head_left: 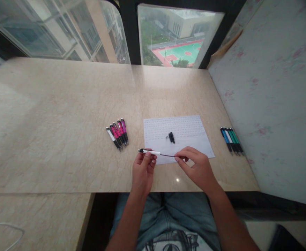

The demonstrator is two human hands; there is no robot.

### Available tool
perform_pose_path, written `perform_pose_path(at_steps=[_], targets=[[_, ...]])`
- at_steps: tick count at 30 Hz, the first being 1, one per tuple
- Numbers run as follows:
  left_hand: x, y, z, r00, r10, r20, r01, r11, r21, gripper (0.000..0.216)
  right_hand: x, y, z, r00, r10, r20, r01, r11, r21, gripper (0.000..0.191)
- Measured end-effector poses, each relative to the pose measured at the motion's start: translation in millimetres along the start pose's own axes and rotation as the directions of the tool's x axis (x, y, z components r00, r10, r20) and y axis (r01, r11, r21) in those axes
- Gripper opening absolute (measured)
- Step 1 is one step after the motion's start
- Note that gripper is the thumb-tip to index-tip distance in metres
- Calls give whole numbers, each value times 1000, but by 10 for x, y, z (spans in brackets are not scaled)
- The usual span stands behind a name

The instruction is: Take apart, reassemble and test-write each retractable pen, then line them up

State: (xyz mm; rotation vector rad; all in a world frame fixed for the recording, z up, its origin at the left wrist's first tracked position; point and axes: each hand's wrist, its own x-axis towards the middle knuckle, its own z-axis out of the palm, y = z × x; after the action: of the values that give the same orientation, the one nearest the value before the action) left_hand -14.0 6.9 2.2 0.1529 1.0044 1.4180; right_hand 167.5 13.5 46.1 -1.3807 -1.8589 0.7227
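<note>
My left hand (144,169) is closed on a white pen barrel (155,152) with a black clip end pointing left. A thin dark ink refill (167,156) sticks out of the barrel's right end. The fingertips of my right hand (194,165) pinch the refill's far end. Both hands are over the near edge of a sheet of paper (200,143) covered in rows of handwriting. On that sheet lie small black pen parts (171,137), and beside them a tiny piece (166,137) too small to name.
Several pink, purple and white pens (118,134) lie fanned out left of the paper. Several blue, white and green pens (231,140) lie at the right, near the patterned wall (273,104). Windows border the stone counter's (64,122) back. A white cable (8,225) lies at lower left.
</note>
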Motion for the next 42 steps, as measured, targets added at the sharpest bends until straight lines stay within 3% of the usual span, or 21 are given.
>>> perform_pose_path(at_steps=[8, 12, 16, 18, 20, 23, 26, 37, 42], targets=[[-46, -71, 30, 999, -29, 27, 29, 999, 15, 23, 53, -65, 115, 997, 65, 50, -64, 998, -20, 11], [-21, -59, -3, 999, -33, 23, 32, 999, 12, 22, 55, -61, 106, 991, 99, 86, -103, 993, 52, 10], [22, -21, -24, 999, -41, 20, 42, 998, -42, 23, 88, 61, 61, 979, 199, 45, -203, 964, 171, 26], [39, -8, -30, 999, -51, 10, 52, 996, -66, 22, 141, 193, 66, 975, 219, -37, -214, 971, 103, 27], [49, 0, -34, 998, -56, 5, 57, 995, -83, 20, 216, 349, 102, 977, 186, -102, -193, 978, -73, 22], [56, 4, -36, 998, -58, 6, 58, 992, -108, 20, 339, 548, 187, 991, 124, -48, -133, 955, -267, 35], [57, 9, -39, 998, -61, 12, 62, 991, -122, 21, 436, 649, 249, 994, 106, -10, -103, 930, -354, 41], [58, 26, -37, 998, -62, 4, 62, 990, -127, 17, 509, 658, 311, 988, 153, 10, -133, 887, -442, 27], [63, 34, -34, 999, -50, -4, 49, 991, -128, 16, 483, 659, 309, 986, 144, -88, -164, 932, -322, 13]])
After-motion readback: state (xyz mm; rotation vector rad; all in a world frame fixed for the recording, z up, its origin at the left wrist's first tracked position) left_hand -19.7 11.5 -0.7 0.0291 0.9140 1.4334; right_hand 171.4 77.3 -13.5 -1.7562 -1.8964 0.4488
